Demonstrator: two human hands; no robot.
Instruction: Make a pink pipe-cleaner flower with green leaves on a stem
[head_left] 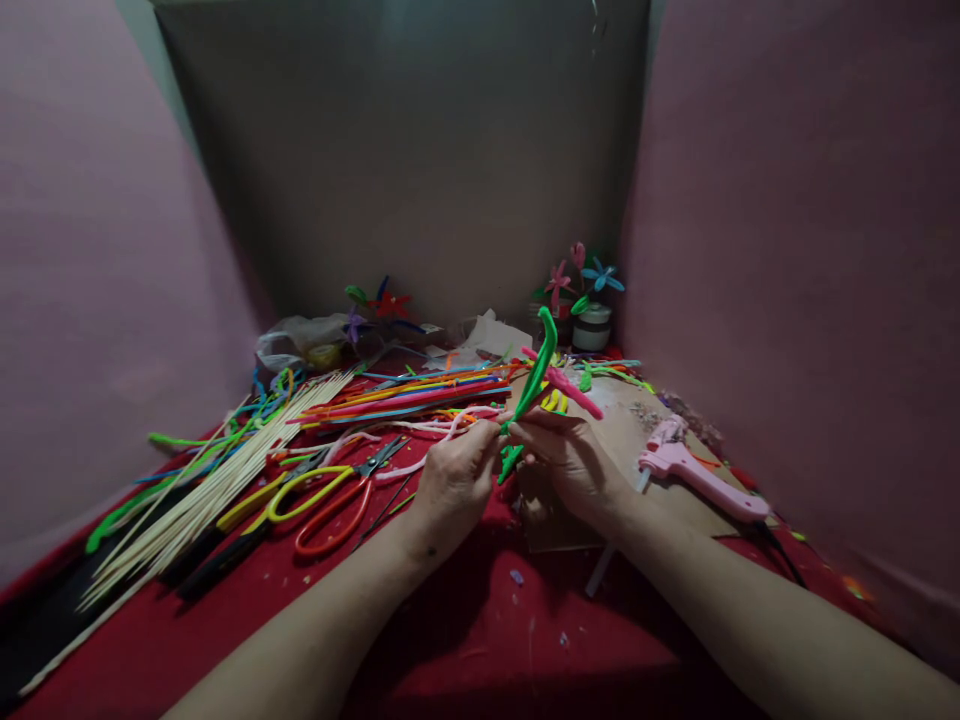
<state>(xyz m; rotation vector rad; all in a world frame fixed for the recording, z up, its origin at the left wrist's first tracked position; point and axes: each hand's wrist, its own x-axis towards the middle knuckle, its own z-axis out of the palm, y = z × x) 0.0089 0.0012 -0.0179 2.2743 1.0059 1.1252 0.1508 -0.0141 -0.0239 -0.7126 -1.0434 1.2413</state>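
Between my two hands is a green pipe cleaner (537, 372), bent into a long narrow loop that rises above my fingers, with a short green end showing below them. My left hand (459, 474) pinches it from the left, fingers closed. My right hand (568, 462) grips it from the other side, the fingertips close against those of the left. Just behind the loop shows a pink pipe cleaner piece (574, 391); whether it touches the green one I cannot tell. The exact spot where the fingers meet is partly hidden.
Left lie bamboo skewers (225, 470), red-handled scissors (330, 520) and yellow-handled pliers (300, 497). Loose pipe cleaners (420, 392) spread behind my hands. A pink glue gun (701, 477) rests on cardboard (622, 440) at right. Pipe-cleaner flowers (604, 276) stand by a jar (592, 328) at the back.
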